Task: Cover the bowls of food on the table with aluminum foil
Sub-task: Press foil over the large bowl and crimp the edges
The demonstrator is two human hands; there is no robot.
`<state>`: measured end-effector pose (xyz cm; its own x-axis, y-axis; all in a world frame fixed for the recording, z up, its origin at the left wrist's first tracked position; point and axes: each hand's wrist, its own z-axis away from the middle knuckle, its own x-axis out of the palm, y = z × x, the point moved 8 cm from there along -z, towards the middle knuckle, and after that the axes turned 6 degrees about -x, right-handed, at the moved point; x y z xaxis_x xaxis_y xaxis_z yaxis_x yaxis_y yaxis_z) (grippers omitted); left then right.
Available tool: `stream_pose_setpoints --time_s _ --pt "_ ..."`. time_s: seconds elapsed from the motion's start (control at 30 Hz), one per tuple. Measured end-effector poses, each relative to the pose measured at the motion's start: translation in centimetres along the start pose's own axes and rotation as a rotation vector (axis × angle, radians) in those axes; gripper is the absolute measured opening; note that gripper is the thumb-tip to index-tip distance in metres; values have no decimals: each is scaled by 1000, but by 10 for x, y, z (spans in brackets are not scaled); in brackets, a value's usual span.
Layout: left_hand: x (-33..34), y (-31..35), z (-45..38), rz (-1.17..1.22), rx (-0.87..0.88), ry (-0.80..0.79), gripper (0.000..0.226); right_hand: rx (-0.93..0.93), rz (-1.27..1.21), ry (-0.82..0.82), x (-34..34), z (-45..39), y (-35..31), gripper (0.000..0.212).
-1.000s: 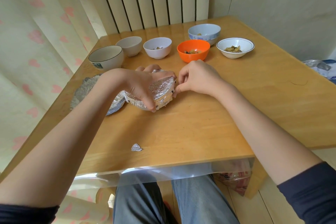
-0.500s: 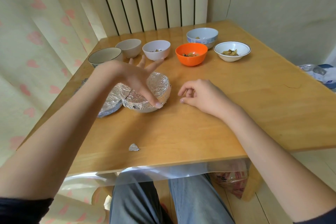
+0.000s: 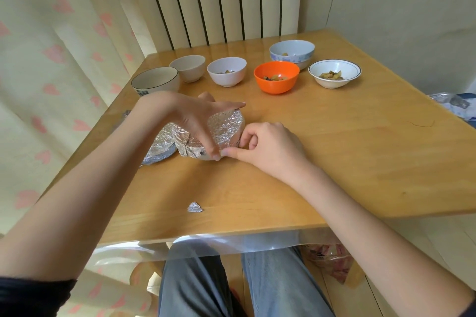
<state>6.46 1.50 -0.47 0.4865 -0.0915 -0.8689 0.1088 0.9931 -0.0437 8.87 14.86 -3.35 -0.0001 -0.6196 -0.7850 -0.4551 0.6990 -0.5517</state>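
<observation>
The wooden table (image 3: 334, 152) carries everything: a row of six uncovered bowls along its far side, among them an orange bowl (image 3: 276, 76) and a white-rimmed bowl (image 3: 334, 73) in which food can be seen. Nearer the front, a foil-covered bowl (image 3: 226, 128) is being finished, and a second foil-wrapped dish (image 3: 158, 148) lies just beside it on the left.

The left hand (image 3: 195, 121) is laid over the foil top, fingers straight and spread, a fingertip pressed to the near rim. The right hand (image 3: 268, 147) is held against the bowl's right edge, fingers curled, the foil edge apparently pinched at the rim.

The step in hand is judged to be crimping foil around this bowl. The remaining loose edge must next be folded under, then fresh foil fetched for the open bowls. A small foil scrap (image 3: 195, 207) lies near the front edge.
</observation>
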Motion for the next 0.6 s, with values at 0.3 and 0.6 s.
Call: stream_pose_setpoints --time_s 0.3,0.6 --pt "1 0 -1 -38 -27 -20 122 -23 -60 -20 0 -7 0 35" --pt "1 -1 -1 -46 -56 -28 121 -13 -21 -65 -5 -24 11 45"
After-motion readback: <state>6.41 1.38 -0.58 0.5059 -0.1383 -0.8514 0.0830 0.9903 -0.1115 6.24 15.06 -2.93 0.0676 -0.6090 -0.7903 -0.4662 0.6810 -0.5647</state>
